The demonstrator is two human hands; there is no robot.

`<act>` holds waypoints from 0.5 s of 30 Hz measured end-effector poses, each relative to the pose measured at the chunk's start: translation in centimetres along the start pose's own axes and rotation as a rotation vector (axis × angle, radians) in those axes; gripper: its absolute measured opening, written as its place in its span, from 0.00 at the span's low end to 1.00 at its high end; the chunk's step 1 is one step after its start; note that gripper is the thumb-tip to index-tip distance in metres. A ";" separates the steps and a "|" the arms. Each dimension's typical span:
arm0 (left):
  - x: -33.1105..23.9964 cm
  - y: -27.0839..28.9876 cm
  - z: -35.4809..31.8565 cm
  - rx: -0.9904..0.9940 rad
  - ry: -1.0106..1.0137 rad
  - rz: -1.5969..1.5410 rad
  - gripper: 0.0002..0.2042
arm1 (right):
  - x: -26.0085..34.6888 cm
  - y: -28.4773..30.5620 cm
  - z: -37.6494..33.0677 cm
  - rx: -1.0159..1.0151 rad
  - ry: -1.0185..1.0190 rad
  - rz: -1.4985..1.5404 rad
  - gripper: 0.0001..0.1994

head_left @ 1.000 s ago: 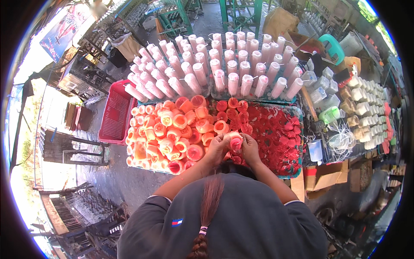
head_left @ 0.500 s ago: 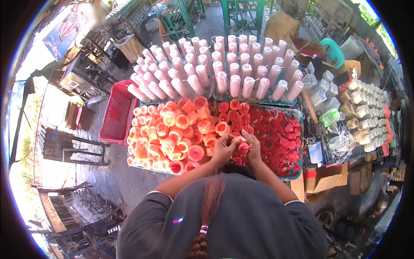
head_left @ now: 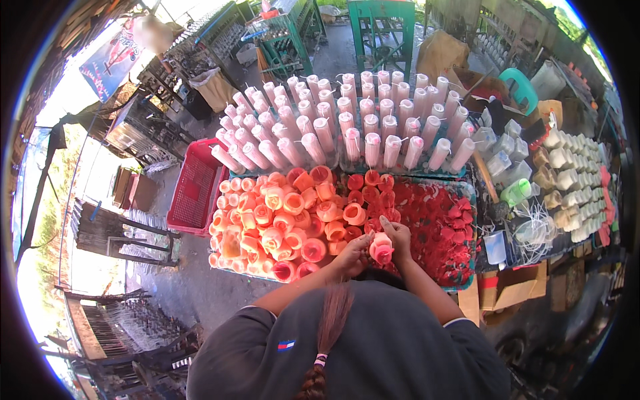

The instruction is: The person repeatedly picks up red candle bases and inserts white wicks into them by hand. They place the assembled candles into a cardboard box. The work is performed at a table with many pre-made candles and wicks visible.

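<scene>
Close to my body, a pink and orange wax rose (head_left: 381, 249) is held between both hands. My left hand (head_left: 354, 255) grips it from the left with curled fingers. On its other side, my right hand (head_left: 399, 237) pinches the petals with thumb and fingers. Under and around them lies a tray (head_left: 471, 260). Many orange wax roses (head_left: 285, 220) crowd its left half, and darker red wax cups (head_left: 371, 189) stand in the middle. Loose red petals (head_left: 452, 225) are scattered over the right part.
Beyond the tray, pink pillar candles (head_left: 373, 148) with white wicks stand in rows. A red plastic basket (head_left: 193, 190) is at the left. On the right are clear plastic cups (head_left: 499, 162), a tangle of white string (head_left: 533, 225), pale molded pieces (head_left: 567, 179) and a cardboard box (head_left: 513, 288).
Both hands have drawn the wax rose nearer my body, and it now shows its open top. My right hand has shifted its grip over it. The whole view has tilted slightly.
</scene>
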State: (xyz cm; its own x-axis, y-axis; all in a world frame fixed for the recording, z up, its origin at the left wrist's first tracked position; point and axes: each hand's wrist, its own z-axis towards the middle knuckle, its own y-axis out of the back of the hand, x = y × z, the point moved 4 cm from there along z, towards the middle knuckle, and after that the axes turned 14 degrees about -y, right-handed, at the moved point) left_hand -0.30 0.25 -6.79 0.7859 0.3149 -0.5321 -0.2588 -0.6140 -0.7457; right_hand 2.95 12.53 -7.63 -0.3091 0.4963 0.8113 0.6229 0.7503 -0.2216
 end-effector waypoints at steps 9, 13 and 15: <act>-0.6 -0.2 0.5 0.181 -0.107 0.343 0.15 | -0.5 2.4 0.5 -0.062 0.019 -0.279 0.25; -3.0 -0.4 0.8 0.170 -0.264 0.628 0.16 | 1.1 2.6 -2.3 0.274 -0.363 -0.342 0.33; -3.0 -0.5 0.1 0.146 -0.278 0.778 0.15 | 1.2 2.5 -3.2 0.321 -0.435 -0.520 0.34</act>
State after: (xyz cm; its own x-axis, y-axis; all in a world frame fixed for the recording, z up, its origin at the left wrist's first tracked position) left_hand -2.60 -0.33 -4.89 0.1911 0.0187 -0.9814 -0.7550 -0.6362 -0.1591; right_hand 6.43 13.55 -5.50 -0.8041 0.1205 0.5822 0.0991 0.9927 -0.0686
